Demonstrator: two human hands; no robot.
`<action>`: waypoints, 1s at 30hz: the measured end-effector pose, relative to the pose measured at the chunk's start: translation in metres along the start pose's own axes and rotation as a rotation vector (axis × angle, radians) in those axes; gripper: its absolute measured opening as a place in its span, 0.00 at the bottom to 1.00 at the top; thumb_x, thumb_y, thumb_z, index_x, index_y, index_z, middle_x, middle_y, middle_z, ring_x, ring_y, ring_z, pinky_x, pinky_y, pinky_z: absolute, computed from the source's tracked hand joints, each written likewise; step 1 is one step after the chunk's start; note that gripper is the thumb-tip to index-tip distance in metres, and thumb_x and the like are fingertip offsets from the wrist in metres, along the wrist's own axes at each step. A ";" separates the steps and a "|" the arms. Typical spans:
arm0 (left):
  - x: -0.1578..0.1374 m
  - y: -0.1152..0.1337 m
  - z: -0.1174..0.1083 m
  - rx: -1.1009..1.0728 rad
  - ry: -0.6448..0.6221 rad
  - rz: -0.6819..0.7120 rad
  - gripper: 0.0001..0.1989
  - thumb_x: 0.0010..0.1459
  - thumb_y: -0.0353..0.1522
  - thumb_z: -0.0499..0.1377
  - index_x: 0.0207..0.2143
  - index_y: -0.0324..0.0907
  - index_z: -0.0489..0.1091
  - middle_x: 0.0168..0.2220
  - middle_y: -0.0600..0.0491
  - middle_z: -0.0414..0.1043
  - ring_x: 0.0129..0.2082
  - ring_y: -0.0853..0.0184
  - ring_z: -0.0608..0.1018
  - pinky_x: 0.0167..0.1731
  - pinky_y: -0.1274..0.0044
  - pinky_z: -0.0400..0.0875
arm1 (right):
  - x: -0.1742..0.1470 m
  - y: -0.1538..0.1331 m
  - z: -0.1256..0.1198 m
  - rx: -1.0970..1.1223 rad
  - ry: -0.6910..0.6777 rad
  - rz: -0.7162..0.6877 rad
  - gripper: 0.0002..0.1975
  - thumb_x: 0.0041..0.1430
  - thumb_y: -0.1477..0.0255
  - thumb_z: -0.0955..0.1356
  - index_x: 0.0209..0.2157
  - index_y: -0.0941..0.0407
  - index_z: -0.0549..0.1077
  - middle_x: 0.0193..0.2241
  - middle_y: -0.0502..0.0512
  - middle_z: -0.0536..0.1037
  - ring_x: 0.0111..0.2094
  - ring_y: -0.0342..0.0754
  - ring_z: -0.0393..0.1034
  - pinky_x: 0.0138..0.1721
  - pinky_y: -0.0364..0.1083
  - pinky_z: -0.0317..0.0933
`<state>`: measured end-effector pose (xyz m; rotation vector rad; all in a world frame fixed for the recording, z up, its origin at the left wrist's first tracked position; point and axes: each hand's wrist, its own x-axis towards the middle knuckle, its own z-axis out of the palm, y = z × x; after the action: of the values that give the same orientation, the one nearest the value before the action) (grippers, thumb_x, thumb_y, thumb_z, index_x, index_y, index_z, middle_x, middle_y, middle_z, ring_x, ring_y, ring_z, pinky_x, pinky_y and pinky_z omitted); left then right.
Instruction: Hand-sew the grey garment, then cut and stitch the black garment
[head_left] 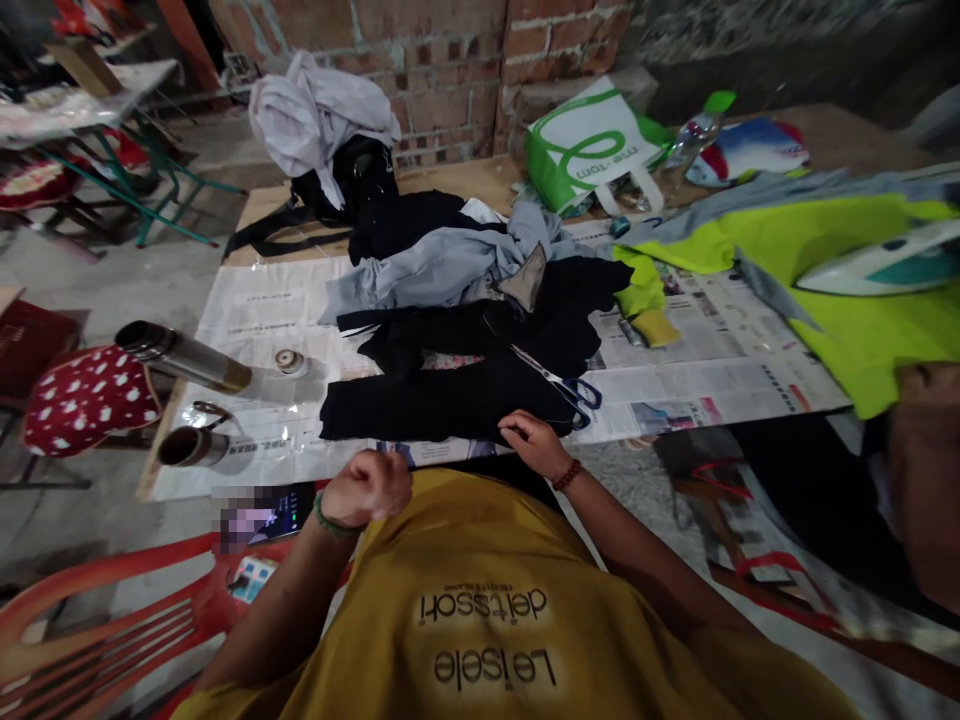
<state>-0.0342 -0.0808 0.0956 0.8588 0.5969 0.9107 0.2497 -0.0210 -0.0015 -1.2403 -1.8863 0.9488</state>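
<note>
My left hand [369, 488], with a green bead bracelet on its wrist, is curled closed in front of the table's near edge. Whatever its fingers may hold is hidden. At the near edge of a black cloth piece [420, 398], my right hand [534, 443] has its fingers bent together; I cannot make out whether they pinch the cloth. Dark-blue-handled scissors [579, 395] lie partly on the cloth, just beyond the right hand. Behind are more black cloth [585, 300] and a crumpled grey garment [427, 268].
Newspaper [247, 300] covers much of the table. A steel thermos [184, 355] and brown cup [193, 447] stand left. An iron [885, 262] rests on a yellow-green garment [847, 225]. A bag [585, 145] sits behind; a red chair [112, 625] is beside me. Someone's arm [930, 480] shows right.
</note>
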 end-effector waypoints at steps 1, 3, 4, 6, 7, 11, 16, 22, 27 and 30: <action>0.008 0.000 0.005 0.162 0.077 -0.035 0.15 0.46 0.40 0.65 0.16 0.42 0.68 0.17 0.57 0.59 0.13 0.76 0.61 0.15 0.80 0.54 | -0.003 -0.006 -0.001 -0.003 0.033 0.003 0.06 0.57 0.72 0.64 0.34 0.56 0.72 0.32 0.53 0.72 0.28 0.41 0.66 0.31 0.42 0.62; 0.024 -0.005 0.020 0.568 0.170 -0.087 0.08 0.50 0.35 0.62 0.22 0.41 0.72 0.21 0.54 0.64 0.18 0.73 0.65 0.20 0.79 0.58 | -0.011 -0.023 -0.003 0.016 0.109 0.011 0.09 0.57 0.72 0.64 0.40 0.55 0.72 0.38 0.56 0.73 0.28 0.41 0.67 0.33 0.43 0.65; 0.032 -0.010 0.028 0.781 0.170 -0.062 0.06 0.50 0.31 0.61 0.22 0.41 0.73 0.22 0.53 0.66 0.22 0.72 0.68 0.23 0.78 0.60 | -0.015 -0.032 -0.005 0.056 0.125 0.022 0.11 0.58 0.72 0.64 0.43 0.54 0.71 0.41 0.57 0.72 0.29 0.41 0.67 0.33 0.44 0.65; 0.045 -0.020 0.044 1.111 0.094 0.010 0.07 0.52 0.27 0.58 0.22 0.40 0.73 0.25 0.51 0.68 0.26 0.69 0.70 0.28 0.78 0.61 | -0.023 -0.050 -0.010 0.230 0.029 0.072 0.20 0.58 0.69 0.66 0.53 0.51 0.65 0.46 0.58 0.71 0.29 0.41 0.68 0.31 0.43 0.66; 0.051 -0.025 0.050 1.207 0.023 0.054 0.07 0.53 0.27 0.57 0.23 0.40 0.73 0.26 0.50 0.69 0.28 0.69 0.71 0.29 0.78 0.62 | -0.027 -0.057 -0.013 0.335 -0.081 0.107 0.25 0.57 0.67 0.67 0.56 0.49 0.62 0.46 0.58 0.71 0.29 0.42 0.68 0.28 0.42 0.65; 0.061 -0.038 0.066 1.405 -0.076 0.163 0.08 0.57 0.28 0.54 0.29 0.41 0.74 0.32 0.50 0.71 0.30 0.69 0.72 0.30 0.80 0.63 | -0.036 -0.068 -0.026 0.525 -0.476 0.307 0.21 0.57 0.60 0.67 0.50 0.52 0.67 0.30 0.51 0.72 0.23 0.40 0.64 0.22 0.39 0.60; 0.062 -0.046 0.066 1.401 -0.121 0.178 0.09 0.58 0.28 0.53 0.30 0.42 0.73 0.30 0.54 0.70 0.31 0.72 0.72 0.32 0.82 0.65 | -0.051 -0.055 -0.044 0.438 -0.402 0.508 0.19 0.55 0.53 0.67 0.30 0.57 0.69 0.19 0.44 0.61 0.18 0.35 0.51 0.18 0.37 0.47; 0.066 -0.054 0.062 1.314 -0.211 0.190 0.07 0.58 0.28 0.55 0.31 0.41 0.73 0.31 0.54 0.72 0.32 0.73 0.73 0.33 0.83 0.66 | -0.070 -0.023 -0.061 0.404 -0.315 0.672 0.21 0.51 0.51 0.67 0.30 0.57 0.67 0.16 0.42 0.58 0.17 0.36 0.50 0.19 0.39 0.48; 0.070 -0.059 0.070 1.431 -0.305 0.238 0.08 0.58 0.29 0.54 0.29 0.41 0.72 0.34 0.54 0.73 0.32 0.72 0.74 0.29 0.82 0.64 | -0.070 -0.042 -0.062 0.510 -0.307 0.601 0.32 0.50 0.59 0.71 0.55 0.53 0.62 0.39 0.55 0.73 0.27 0.40 0.65 0.25 0.40 0.59; 0.071 -0.059 0.073 1.482 -0.288 0.300 0.10 0.60 0.30 0.52 0.28 0.41 0.72 0.34 0.53 0.74 0.31 0.72 0.74 0.27 0.82 0.64 | -0.063 -0.062 -0.050 0.623 -0.464 0.569 0.35 0.51 0.60 0.71 0.58 0.52 0.59 0.38 0.54 0.73 0.28 0.41 0.67 0.24 0.39 0.59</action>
<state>0.0816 -0.0671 0.0785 2.4069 0.8773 0.4585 0.2841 -0.0872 0.0679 -1.2344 -1.3509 2.0866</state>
